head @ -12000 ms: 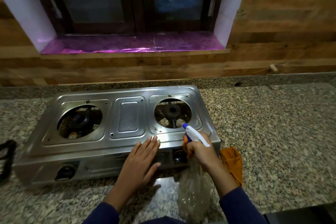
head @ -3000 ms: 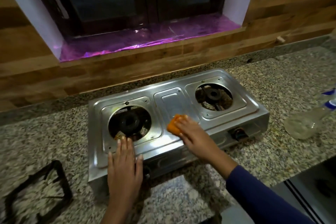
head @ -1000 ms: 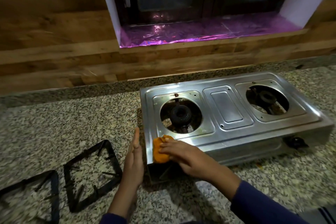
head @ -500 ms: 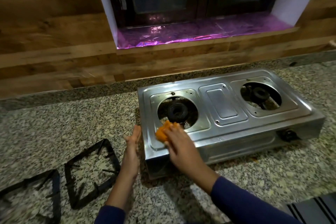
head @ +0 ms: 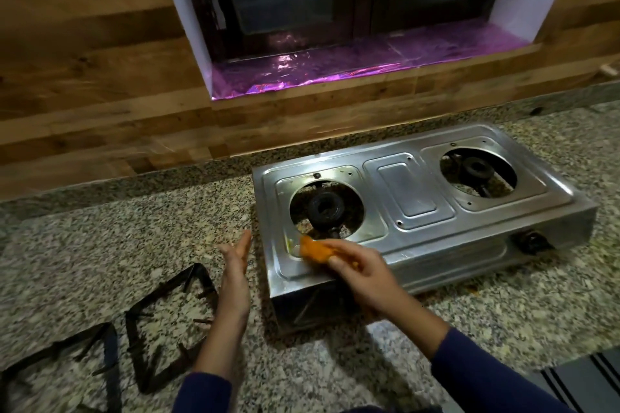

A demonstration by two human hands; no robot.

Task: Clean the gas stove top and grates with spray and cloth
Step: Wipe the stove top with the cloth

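- Stove [head: 419, 198], a steel two-burner one, sits on the granite counter [head: 100, 245] with its long axis running left to right and a little away from the person at the right end.
- On its front-left corner, the right hand [head: 362, 271] grasps an orange cloth [head: 315, 250] between thumb and fingers and presses it on the steel, just in front of the left burner [head: 323, 206].
- Most of the unwiped top lies to the right and behind this grip: the middle panel [head: 412, 191], then the right burner [head: 476, 171]. In my judgement the coming stroke runs along the long axis, and the right hand is the nearer one for it.
- Beside the stove's left end, the left hand [head: 235, 275] is open and flat, holding nothing; whether it touches the stove wall I cannot tell.
- Further left, two black grates [head: 167, 312] lie on the counter, one near the left hand and one by the picture's edge [head: 67, 365], well apart from the cloth; they seem not yet cleaned.
- No spray bottle is in view.
- I can read no brand, label or writing on the stove, the knob [head: 531, 240] or the cloth.
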